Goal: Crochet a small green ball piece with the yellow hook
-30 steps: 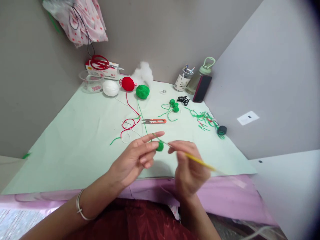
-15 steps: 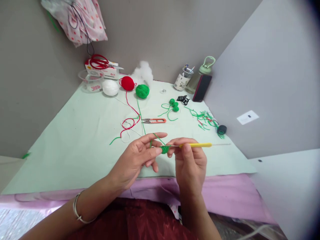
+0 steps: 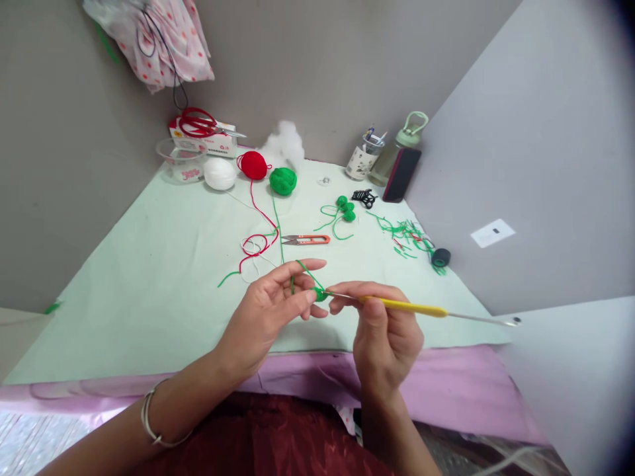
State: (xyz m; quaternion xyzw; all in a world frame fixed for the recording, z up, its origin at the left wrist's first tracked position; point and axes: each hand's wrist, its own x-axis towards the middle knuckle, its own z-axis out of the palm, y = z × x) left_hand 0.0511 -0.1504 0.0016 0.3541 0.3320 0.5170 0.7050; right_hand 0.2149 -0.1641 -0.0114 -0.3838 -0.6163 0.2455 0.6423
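My left hand (image 3: 270, 311) pinches a small green crochet piece (image 3: 320, 295) between thumb and fingers, with green yarn looped over its raised forefinger. That strand runs back across the table to the green yarn ball (image 3: 283, 180). My right hand (image 3: 384, 327) grips a yellow-handled crochet hook (image 3: 404, 306), its tip stuck into the green piece and its metal end pointing right. Both hands hover above the near edge of the pale green table cover (image 3: 149, 284).
Orange thread snips (image 3: 306, 239) lie mid-table beside loose red and white yarn. Red (image 3: 253, 165) and white (image 3: 219, 174) yarn balls, stuffing, a box with red scissors (image 3: 198, 123) and a plastic bowl stand at the back. Finished green pieces (image 3: 344, 208), yarn scraps (image 3: 404, 236), a phone (image 3: 401, 174) and a bottle lie right.
The hook has swung from pointing down-right, to level, to slightly down-right again, working in the green piece. My left forefinger has kept the yarn raised; the hands have stayed in place.
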